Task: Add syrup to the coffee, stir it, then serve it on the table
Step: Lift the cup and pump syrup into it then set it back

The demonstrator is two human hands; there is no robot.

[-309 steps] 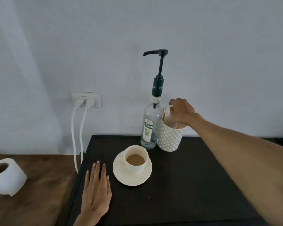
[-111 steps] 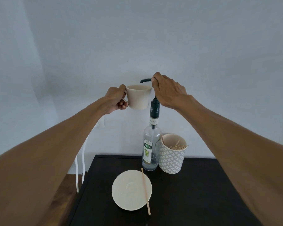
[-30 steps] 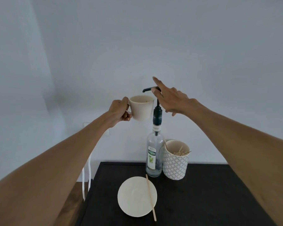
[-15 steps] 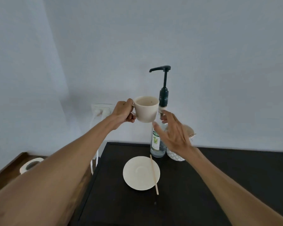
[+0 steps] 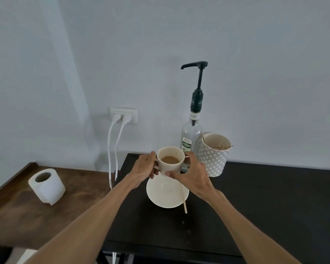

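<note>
While your fingers close around the cup [image 5: 171, 161], both hands share its weight: your left hand [image 5: 144, 167] pinches the handle on the cup's left side, and your right hand [image 5: 191, 175] wraps the right side, thumb low on the front wall, fingers curled behind. Neither hand is free. The cup hangs in the air just above the back edge of a pale saucer [image 5: 165, 194], upright and about half full of milky brown coffee.

A thin wooden stir stick [image 5: 184, 201] lies across the saucer's right side, its near end poking past the rim onto the black table [image 5: 255, 206]. Behind the cup stands a clear syrup bottle [image 5: 191, 134] with a tall black pump, its spout pointing left and nobody touching it. Just to its right, touching or nearly so, is a patterned holder [image 5: 213, 159] with more sticks. Farther left, a paper roll [image 5: 47, 185] sits on a lower wooden surface (well clear of your work).

By the look of it, the syrup step is behind you and you are setting the cup down. Next, lower it squarely onto the saucer's centre without knocking the stick, then free your right hand to take the stick and stir.
</note>
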